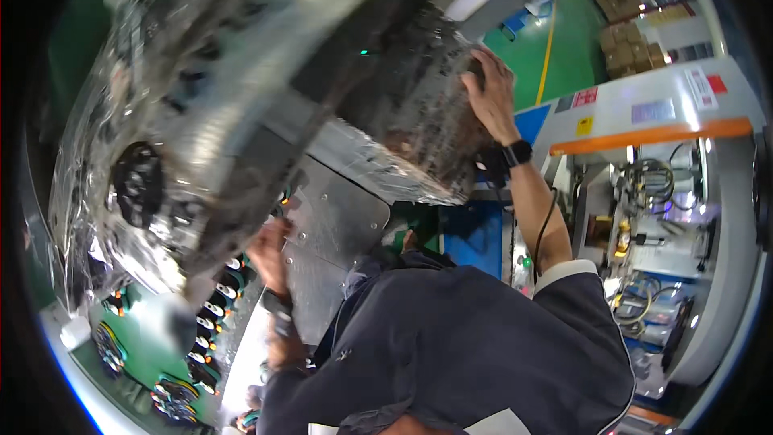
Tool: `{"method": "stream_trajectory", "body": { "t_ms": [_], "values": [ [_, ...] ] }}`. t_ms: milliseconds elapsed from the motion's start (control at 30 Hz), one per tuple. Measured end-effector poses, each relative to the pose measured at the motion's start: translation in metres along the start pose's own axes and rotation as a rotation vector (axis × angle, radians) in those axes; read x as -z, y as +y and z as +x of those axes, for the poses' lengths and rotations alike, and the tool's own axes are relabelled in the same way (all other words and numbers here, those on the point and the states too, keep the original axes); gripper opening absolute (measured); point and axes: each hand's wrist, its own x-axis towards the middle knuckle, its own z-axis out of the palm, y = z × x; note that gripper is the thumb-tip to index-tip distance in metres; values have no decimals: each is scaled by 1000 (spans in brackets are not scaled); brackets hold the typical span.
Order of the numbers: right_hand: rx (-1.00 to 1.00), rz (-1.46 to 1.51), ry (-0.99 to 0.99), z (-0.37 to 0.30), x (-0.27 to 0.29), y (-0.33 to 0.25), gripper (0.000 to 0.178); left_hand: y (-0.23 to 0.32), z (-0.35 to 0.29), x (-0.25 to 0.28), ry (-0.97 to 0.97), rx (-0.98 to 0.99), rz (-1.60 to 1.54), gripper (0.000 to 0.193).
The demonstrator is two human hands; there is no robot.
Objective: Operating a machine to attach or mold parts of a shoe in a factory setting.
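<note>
Clear plastic (88, 173) wraps a bulky machine (233, 105) at ten o'clock; what is done or left, I cannot tell. At one, the right hand (491, 97) rests spread fingers on a dark box (419, 113); at eight, the left hand (270, 251) curls, its hold unclear. Yellow label (584, 125) at two: unreadable.

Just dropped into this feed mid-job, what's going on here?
A person in a dark shirt has both hands at large machinery covered in clear plastic film. The right hand is at the right edge of a dark box-shaped unit, fingers spread. The left hand is lower, beside a metal plate; I can't tell whether it's touching anything.
</note>
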Motion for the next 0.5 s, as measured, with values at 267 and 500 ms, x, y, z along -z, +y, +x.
{"method": "stream_trajectory", "body": {
  "t_ms": [267,500],
  "values": [
    [-145,252,186,-32,31,1,34,131,-84,-233,-891,415,-396,55],
    [-231,430,346,-95,106,10,28,130,-120,-342,-873,268,-460,34]
  ]
}}
